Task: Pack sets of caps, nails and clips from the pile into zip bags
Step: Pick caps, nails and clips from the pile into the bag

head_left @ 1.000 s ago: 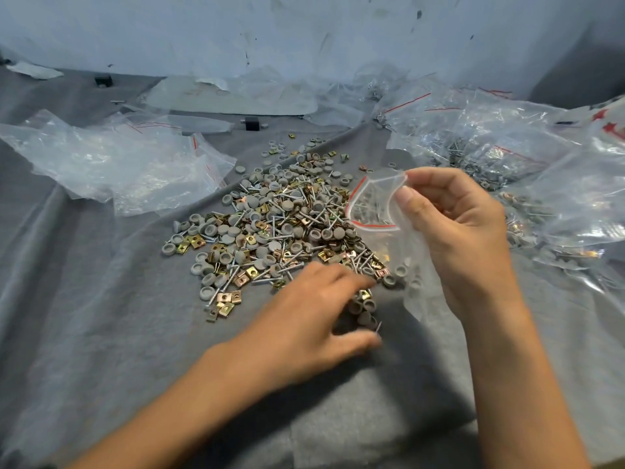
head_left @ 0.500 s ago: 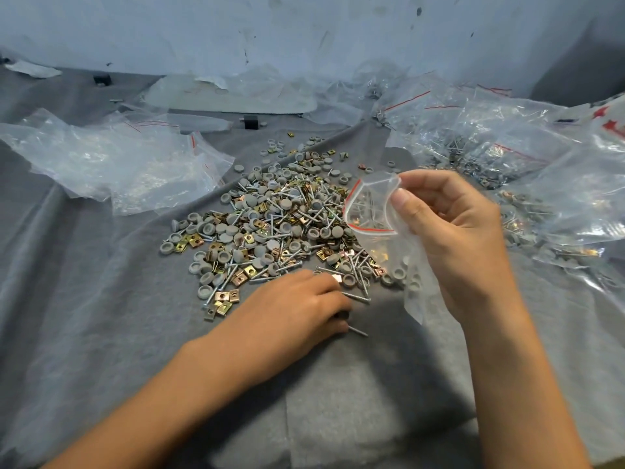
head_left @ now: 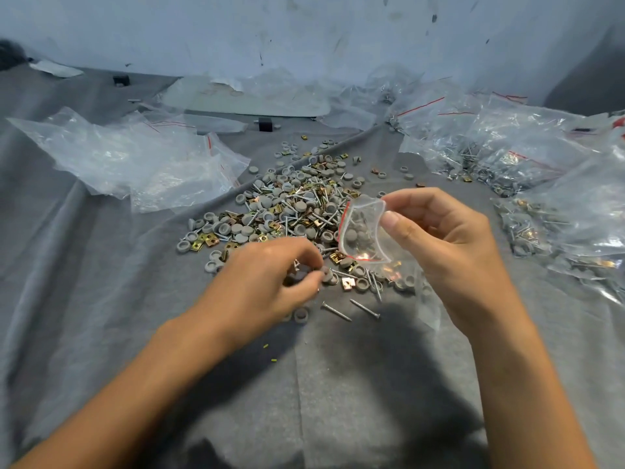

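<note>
Here, pinching the red-lined mouth of a small clear zip bag (head_left: pixel 363 231) between thumb and fingers of the right hand (head_left: pixel 449 252), holding it raised just above the near right edge of the pile (head_left: pixel 287 208) of mixed hardware on the grey-clothed surface (head_left: pixel 101 299). Curling the left hand (head_left: pixel 267 282) over the pile's near edge, grasping a few grey caps (head_left: pixel 299 276) at the fingertips. Showing two loose nails (head_left: pixel 365 308) lying on the cloth just in front of that hand. Flanking the pile: crumpled empty bags (head_left: pixel 135 160) at left, filled bags (head_left: pixel 507 147) at right.
</note>
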`<state>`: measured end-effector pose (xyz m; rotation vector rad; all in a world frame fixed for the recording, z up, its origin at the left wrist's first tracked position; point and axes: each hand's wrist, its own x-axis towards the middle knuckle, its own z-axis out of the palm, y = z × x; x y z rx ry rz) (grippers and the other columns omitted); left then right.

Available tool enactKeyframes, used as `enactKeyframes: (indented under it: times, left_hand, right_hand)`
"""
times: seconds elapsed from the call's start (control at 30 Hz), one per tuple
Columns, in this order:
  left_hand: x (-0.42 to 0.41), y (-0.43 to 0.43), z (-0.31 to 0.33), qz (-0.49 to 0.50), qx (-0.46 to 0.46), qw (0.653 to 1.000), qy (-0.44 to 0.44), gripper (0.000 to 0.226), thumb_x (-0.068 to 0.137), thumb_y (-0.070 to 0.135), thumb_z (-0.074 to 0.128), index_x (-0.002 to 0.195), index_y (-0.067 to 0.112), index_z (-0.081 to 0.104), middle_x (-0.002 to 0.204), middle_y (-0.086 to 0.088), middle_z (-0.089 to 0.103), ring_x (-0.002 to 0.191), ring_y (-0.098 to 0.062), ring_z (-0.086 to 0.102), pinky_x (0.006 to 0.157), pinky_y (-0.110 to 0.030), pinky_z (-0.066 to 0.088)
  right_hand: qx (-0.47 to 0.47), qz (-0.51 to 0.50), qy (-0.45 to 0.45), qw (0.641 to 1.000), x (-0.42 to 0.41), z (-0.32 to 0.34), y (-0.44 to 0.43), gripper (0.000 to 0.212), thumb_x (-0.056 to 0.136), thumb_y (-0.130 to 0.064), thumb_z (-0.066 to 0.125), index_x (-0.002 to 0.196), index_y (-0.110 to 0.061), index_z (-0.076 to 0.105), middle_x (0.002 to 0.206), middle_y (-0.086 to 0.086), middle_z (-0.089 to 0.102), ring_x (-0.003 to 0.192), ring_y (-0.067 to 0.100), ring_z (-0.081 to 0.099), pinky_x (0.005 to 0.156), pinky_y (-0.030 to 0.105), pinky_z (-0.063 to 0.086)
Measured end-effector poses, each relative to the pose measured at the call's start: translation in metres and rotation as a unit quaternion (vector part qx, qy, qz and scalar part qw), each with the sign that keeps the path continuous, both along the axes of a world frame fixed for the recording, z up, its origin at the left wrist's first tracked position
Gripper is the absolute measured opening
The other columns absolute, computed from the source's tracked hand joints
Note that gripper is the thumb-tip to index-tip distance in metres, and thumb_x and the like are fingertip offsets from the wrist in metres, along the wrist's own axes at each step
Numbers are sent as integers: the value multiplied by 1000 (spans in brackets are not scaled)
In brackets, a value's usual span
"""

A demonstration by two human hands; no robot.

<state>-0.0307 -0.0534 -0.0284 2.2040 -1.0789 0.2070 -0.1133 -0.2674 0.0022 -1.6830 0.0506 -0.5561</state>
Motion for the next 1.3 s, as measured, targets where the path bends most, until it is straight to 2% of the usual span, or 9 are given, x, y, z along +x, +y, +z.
enactKeyframes:
  times: [0.13,0.27,0.47,0.63,0.8,0.97,1.03,1.13,1.3]
  left_hand:
    - [12,5,4,42,-122,985,118,7,86,27,78,88,28,71,76,15,71,67,-3,67,63,-19,51]
    - [16,4,9,37,-225,934,274,8,86,20,78,88,25,73,79,0,75,67,-21,71,55,-33,57]
    - [14,-1,18,10,-291,867,404,19,85,1,74,80,19,74,81,-9,77,69,-13,72,54,-21,54]
    - [7,-9,23,-24,-267,880,391,15,85,-1,74,87,14,75,81,-10,77,71,-15,72,59,-20,55]
    - [5,-12,26,-28,-223,912,343,16,87,5,75,94,19,79,84,-10,77,71,-15,69,63,-23,56]
    - [5,-8,34,-53,-245,905,344,20,85,-1,75,99,13,76,87,-4,78,68,-4,69,62,-14,52]
    - [5,-8,35,-56,-243,906,341,21,84,-3,75,100,12,75,91,-6,78,76,-8,71,65,-15,52]
    - [4,-7,35,-70,-239,904,348,25,84,-7,73,104,8,74,95,-6,78,88,-16,74,72,-18,55]
    - [4,-9,31,-81,-250,891,370,24,83,-4,74,104,7,73,97,-9,78,88,-20,75,78,-27,60]
  right_hand:
    - [-16,38,15,999,0,-1,7,13,90,-8,74,102,-13,74,90,1,77,78,7,67,72,18,53]
    - [-25,53,24,998,3,-2,13,14,89,-8,74,103,-10,74,90,3,77,77,7,68,71,17,52]
    - [-35,58,30,997,3,-1,19,19,83,-23,74,100,-15,75,87,-3,77,77,4,67,70,15,51]
    - [-33,56,34,997,3,0,20,19,83,-21,74,100,-12,75,90,3,78,78,8,68,70,18,53]
    - [-36,51,44,997,3,1,21,15,87,-14,75,102,-10,74,92,6,78,82,16,71,73,26,56]
    - [-35,51,51,997,2,1,21,14,89,-13,74,103,-11,75,93,6,78,84,25,73,73,32,58]
    - [-36,50,51,997,2,1,21,15,88,-16,75,102,-12,75,92,6,78,83,22,72,72,28,57]
    - [-41,50,51,997,3,1,21,17,87,-19,75,103,-12,75,93,5,78,86,26,73,73,28,56]
    - [-39,55,48,997,3,1,21,20,84,-25,75,102,-15,75,93,4,78,85,17,73,74,26,57]
